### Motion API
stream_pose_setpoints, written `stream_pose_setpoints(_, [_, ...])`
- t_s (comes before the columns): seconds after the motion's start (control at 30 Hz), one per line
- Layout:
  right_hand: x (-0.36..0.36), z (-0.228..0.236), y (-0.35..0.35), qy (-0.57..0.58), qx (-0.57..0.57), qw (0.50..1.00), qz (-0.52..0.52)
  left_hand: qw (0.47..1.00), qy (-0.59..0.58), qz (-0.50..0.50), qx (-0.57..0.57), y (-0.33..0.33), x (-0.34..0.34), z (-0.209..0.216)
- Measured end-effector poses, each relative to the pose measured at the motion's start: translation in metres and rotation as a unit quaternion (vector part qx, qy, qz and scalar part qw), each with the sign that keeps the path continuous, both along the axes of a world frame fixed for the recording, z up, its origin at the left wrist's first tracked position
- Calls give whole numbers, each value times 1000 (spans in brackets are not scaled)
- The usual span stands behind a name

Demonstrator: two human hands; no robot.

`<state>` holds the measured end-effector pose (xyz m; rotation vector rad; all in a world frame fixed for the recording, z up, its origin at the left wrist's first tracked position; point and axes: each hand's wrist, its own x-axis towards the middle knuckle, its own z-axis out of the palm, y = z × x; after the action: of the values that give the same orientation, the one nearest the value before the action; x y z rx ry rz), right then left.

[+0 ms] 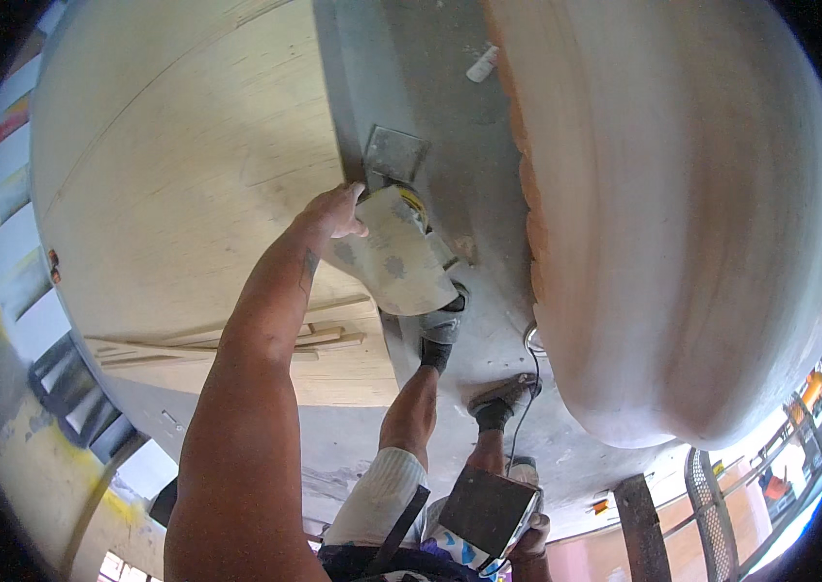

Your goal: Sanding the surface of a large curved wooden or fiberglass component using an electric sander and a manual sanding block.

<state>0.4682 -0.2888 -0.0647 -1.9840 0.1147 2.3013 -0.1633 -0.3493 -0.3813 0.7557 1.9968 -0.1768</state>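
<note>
My left arm reaches forward, and my left hand (338, 210) is closed at the upper edge of a cream, rounded bucket-like container (396, 260) with grey smears. Something yellow and dark shows at that container's far edge; most of its inside is hidden. A thin grey square plate (394, 152) lies just beyond it. Down by my waist, my right hand (532, 536) grips the side of a dark, flat square block (489, 511) with a pale edge. The block's underside is out of sight.
A large pale plywood sheet (188, 175) lies on the left, with several thin wood strips (324, 338) on it. A big smooth, rounded pale form (663, 213) rises on the right. A dark cord (526, 417) runs beside my foot (506, 393). A white bottle (482, 64) lies farther off.
</note>
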Motion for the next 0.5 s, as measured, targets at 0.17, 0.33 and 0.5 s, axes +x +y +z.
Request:
stream_pose_setpoints(0.17, [9, 2, -13, 21, 21, 999, -24, 996, -35, -59, -51, 27, 3, 6])
stream_pose_setpoints(0.33, [33, -15, -27, 62, -42, 994, -84, 967, -47, -250, -15, 21, 33, 24])
stream_pose_setpoints(0.5, [39, -22, -35, 120, -75, 985, -102, 966, -12, -255, -38, 30, 78, 27])
